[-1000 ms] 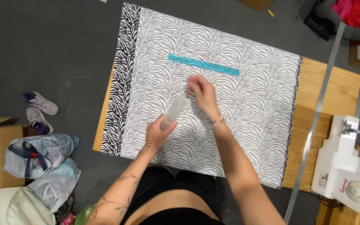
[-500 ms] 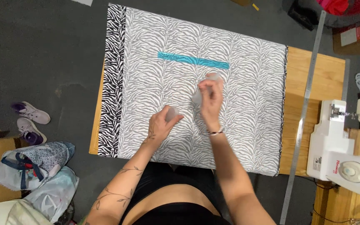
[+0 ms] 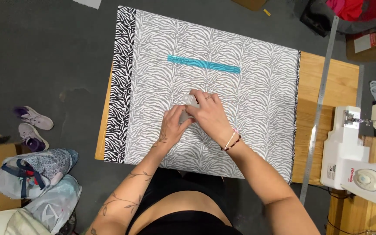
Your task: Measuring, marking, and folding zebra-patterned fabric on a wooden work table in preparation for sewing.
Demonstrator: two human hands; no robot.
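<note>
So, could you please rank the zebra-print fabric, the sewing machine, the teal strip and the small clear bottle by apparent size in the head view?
1. zebra-print fabric
2. sewing machine
3. teal strip
4. small clear bottle, mostly hidden by both hands

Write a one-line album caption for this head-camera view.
Both hands, left hand and right hand, grip a small clear bottle over zebra-print fabric.

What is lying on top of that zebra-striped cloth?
On the zebra-print fabric lie a teal strip and both hands, left hand and right hand, holding a small clear bottle. The hands cover most of the bottle.
</note>
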